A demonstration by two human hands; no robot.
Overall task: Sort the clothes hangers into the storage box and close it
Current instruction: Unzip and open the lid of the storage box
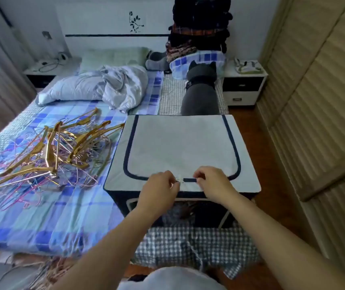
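A fabric storage box (pixel 180 147) with a pale lid and dark zip trim stands on the bed's right side, its lid lying flat. My left hand (pixel 160 188) pinches a zip pull at the lid's front edge. My right hand (pixel 211 181) pinches the other zip pull a little to the right, with a short dark stretch of zip (pixel 189 180) between them. A tangled pile of gold, pink and purple clothes hangers (pixel 50 151) lies on the blue checked sheet left of the box.
A crumpled quilt (pixel 104 86) and a grey plush cat (pixel 201 91) lie further up the bed. Folded clothes (pixel 198 28) are stacked by the headboard. A wardrobe (pixel 318 101) lines the right side. More hangers (pixel 48 271) lie on the floor at lower left.
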